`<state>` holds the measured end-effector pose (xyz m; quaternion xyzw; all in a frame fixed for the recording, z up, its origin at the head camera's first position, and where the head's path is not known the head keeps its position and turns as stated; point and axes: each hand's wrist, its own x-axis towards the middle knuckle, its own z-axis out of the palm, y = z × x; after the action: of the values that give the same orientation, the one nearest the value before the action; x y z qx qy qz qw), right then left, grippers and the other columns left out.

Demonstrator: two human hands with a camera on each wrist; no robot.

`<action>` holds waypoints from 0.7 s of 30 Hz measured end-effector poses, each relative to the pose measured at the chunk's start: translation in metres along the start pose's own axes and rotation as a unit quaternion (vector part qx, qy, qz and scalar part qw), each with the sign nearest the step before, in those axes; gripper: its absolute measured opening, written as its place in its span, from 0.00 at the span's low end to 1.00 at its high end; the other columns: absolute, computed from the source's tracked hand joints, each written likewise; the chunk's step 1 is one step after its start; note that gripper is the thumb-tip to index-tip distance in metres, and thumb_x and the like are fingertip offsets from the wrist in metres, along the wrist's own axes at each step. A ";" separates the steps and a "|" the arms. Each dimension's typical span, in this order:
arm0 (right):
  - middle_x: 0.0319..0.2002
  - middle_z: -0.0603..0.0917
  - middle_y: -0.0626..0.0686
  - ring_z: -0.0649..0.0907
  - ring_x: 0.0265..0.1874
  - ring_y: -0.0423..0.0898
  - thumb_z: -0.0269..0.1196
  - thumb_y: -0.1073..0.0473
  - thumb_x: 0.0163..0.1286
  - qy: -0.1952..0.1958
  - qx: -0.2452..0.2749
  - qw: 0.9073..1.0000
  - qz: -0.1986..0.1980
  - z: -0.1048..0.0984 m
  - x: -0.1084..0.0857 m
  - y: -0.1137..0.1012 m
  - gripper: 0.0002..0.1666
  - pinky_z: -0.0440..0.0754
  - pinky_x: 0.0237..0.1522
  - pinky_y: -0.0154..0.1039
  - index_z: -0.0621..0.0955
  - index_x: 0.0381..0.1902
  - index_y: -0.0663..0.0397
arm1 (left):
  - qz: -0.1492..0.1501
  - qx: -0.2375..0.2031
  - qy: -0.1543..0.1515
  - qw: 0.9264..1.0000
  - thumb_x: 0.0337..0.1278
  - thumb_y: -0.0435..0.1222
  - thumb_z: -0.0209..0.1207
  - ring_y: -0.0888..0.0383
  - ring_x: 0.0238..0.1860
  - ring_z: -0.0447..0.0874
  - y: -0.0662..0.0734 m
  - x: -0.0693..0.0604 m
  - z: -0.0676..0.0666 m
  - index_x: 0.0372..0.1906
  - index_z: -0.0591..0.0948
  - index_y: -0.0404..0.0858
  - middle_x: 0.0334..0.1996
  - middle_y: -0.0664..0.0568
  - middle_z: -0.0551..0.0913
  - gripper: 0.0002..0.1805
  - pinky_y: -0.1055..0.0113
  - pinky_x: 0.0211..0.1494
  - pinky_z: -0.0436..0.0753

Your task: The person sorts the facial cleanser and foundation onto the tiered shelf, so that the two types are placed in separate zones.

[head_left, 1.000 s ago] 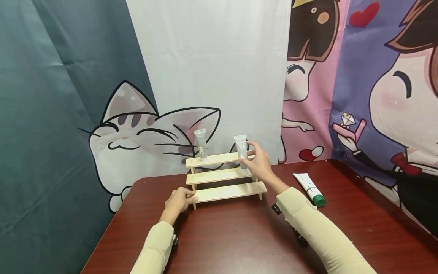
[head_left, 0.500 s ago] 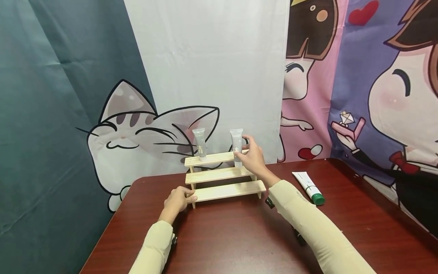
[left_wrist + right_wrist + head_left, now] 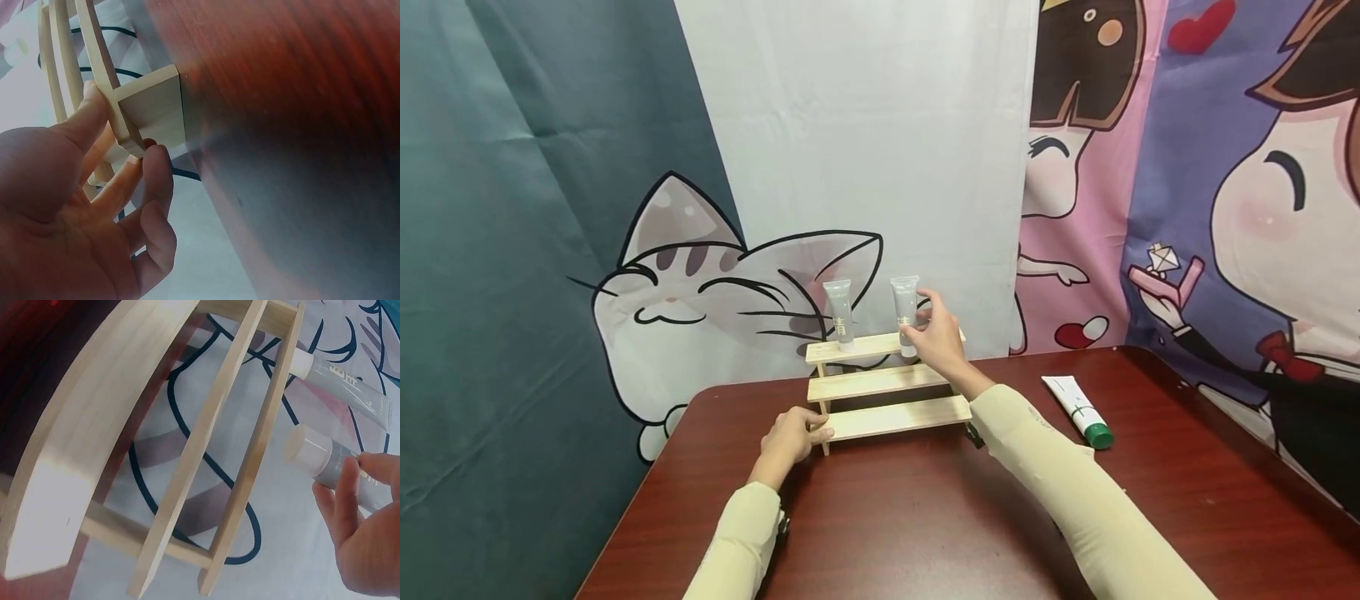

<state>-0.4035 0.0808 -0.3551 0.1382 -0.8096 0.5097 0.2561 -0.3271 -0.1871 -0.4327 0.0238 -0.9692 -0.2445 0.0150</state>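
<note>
A three-step wooden display rack (image 3: 891, 419) stands on the table. My left hand (image 3: 787, 438) pinches the left end of its lowest step; in the left wrist view the thumb (image 3: 87, 119) lies on one face and fingertips touch the other. My right hand (image 3: 942, 339) holds a grey squeeze tube (image 3: 905, 302) upright, cap down, between thumb and fingers at the top step. In the right wrist view the tube's white cap (image 3: 307, 451) is apart from that step. A similar squeeze tube (image 3: 839, 312) stands cap down on the top step's left part.
A white squeeze tube (image 3: 1075, 408) with a green cap lies on the dark red table (image 3: 880, 517), right of the rack. A printed cloth backdrop (image 3: 880, 133) hangs behind the table.
My right hand has carried the grey squeeze tube left and up, from in front of the middle step to the top step, closer to the standing tube. My left hand stays on the rack.
</note>
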 end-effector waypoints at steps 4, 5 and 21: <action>0.49 0.83 0.64 0.88 0.39 0.55 0.72 0.63 0.62 -0.001 -0.006 1.000 0.004 0.009 0.003 -0.002 0.41 0.87 0.37 0.46 0.67 0.69 0.52 | -0.002 -0.002 -0.001 1.000 0.55 0.50 0.69 0.39 0.57 0.79 0.000 -0.001 -0.001 0.56 0.86 0.55 0.60 0.45 0.80 0.22 0.42 0.46 0.78; 0.49 0.83 0.64 0.88 0.39 0.54 0.72 0.63 0.62 -0.001 -0.008 1.000 0.004 0.011 0.004 -0.003 0.41 0.87 0.37 0.46 0.67 0.69 0.52 | -0.002 -0.002 0.000 1.000 0.55 0.50 0.69 0.39 0.58 0.79 0.000 -0.001 -0.001 0.56 0.86 0.55 0.60 0.45 0.80 0.21 0.42 0.46 0.78; 0.51 0.83 0.63 0.87 0.43 0.56 0.70 0.62 0.64 -0.016 -0.029 0.999 0.034 0.027 0.023 -0.007 0.41 0.85 0.44 0.46 0.64 0.71 0.53 | -0.003 -0.008 -0.005 1.000 0.55 0.50 0.69 0.40 0.58 0.79 0.000 0.000 -0.003 0.56 0.86 0.55 0.60 0.44 0.80 0.22 0.42 0.46 0.78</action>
<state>-0.4261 0.0546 -0.3462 0.1110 -0.8324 0.4918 0.2299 -0.3268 -0.1883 -0.4298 0.0248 -0.9672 -0.2527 0.0096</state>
